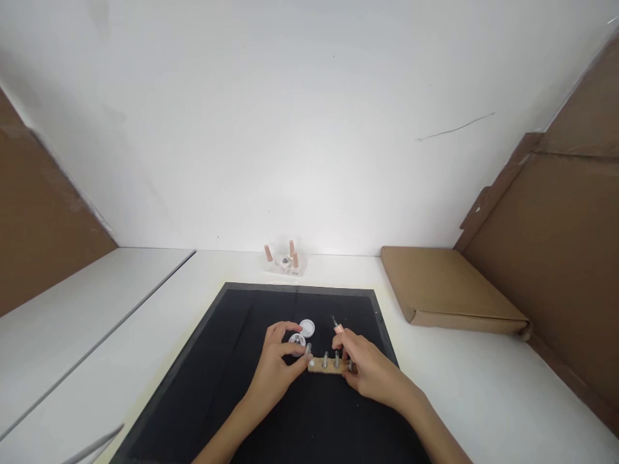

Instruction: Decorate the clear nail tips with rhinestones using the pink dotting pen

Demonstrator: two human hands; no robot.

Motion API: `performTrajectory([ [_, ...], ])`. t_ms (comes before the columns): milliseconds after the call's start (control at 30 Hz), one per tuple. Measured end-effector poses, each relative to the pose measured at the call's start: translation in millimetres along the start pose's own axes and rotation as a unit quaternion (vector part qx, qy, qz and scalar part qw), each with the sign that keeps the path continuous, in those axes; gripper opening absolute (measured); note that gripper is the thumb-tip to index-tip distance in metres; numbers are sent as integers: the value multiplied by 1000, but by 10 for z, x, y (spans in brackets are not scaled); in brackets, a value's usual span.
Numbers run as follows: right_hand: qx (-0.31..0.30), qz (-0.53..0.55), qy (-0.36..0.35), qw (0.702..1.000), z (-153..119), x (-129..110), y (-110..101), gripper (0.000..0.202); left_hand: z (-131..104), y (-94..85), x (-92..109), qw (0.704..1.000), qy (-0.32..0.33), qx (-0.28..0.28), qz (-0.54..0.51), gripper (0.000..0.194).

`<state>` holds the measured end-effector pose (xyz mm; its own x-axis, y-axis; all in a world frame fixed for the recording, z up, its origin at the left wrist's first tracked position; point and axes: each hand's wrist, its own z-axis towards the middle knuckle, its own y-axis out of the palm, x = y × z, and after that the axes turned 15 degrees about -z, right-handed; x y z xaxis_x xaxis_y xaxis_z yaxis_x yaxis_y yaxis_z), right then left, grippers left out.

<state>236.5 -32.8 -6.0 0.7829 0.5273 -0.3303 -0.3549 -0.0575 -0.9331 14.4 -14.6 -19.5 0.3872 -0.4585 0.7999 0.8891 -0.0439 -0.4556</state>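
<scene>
Between the thumb and index finger of my left hand [281,362] is a small grey, nail-shaped piece [308,349], just above the left end of a tan strip [318,366]. More grey pieces [337,359] stand upright on the strip. My right hand [370,366] holds a pink-handled brush [338,327], its tip pointing up and left, while its lower fingers touch the strip's right end. Beside my left fingers sits a small round jar [296,339] with shiny bits inside. A white round lid [307,328] lies just behind it.
Everything rests on a black mat [217,374] on a white table [149,309]. Behind it, a clear holder [280,270] has several pink-capped bottles [268,253]. A flat cardboard box [445,283] lies at the right, with cardboard panels on both sides.
</scene>
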Motion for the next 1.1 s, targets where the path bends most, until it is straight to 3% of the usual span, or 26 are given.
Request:
performTrajectory([
  [167, -2, -1, 1, 1000, -6, -1, 11, 47, 18, -30, 9, 998, 32, 45, -22, 8],
  [467, -8, -15, -3, 1000, 15, -9, 1, 48, -19, -67, 144, 974, 203, 94, 36, 17],
  [1100, -2, -49, -12, 999, 34, -48, 11, 46, -22, -77, 241, 957, 255, 119, 76, 17],
])
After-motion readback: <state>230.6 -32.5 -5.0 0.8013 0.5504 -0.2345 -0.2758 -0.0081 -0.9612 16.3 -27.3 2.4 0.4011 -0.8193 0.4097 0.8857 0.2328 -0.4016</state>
